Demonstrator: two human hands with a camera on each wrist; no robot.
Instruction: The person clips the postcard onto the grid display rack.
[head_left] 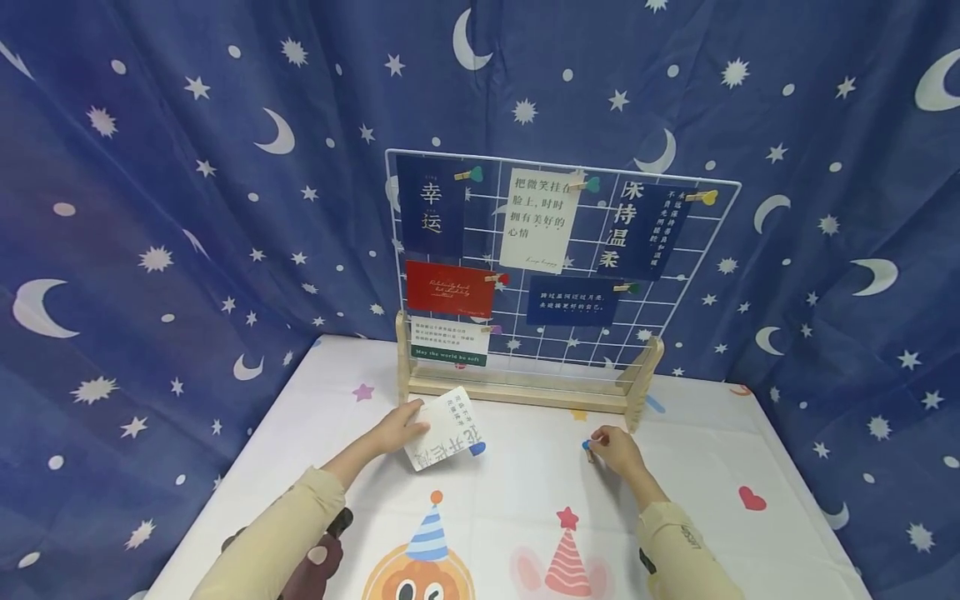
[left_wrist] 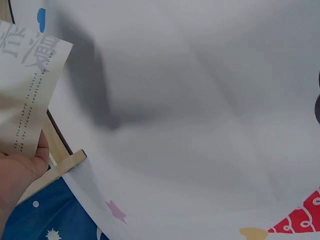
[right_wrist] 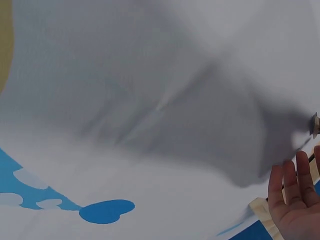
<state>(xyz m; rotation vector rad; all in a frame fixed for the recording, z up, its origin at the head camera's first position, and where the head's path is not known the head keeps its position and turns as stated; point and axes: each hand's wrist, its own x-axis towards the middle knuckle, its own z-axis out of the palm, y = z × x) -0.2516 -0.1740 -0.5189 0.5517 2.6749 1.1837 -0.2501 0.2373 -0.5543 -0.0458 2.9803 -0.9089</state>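
My left hand (head_left: 401, 427) grips a white card (head_left: 444, 429) by its edge, with the thumb lying over its face. Printed characters cover the card, which is tilted above the table in front of the rack. In the left wrist view, the same card (left_wrist: 30, 95) shows small English lines beside the fingers. On the right, my right hand (head_left: 618, 452) pinches a small wooden clothespin (head_left: 588, 448) topped with a blue piece. Only a bit of that clothespin (right_wrist: 316, 125) enters the right wrist view, past the spread fingers (right_wrist: 292, 182).
A white wire grid rack (head_left: 570, 367) on a wooden base (head_left: 517, 396) stands at the back. Several cards hang on it, including a red card (head_left: 450, 290), held by clothespins with coloured tops. Behind it is a blue curtain (head_left: 225, 200). The white tablecloth (head_left: 525, 483) has cartoon prints.
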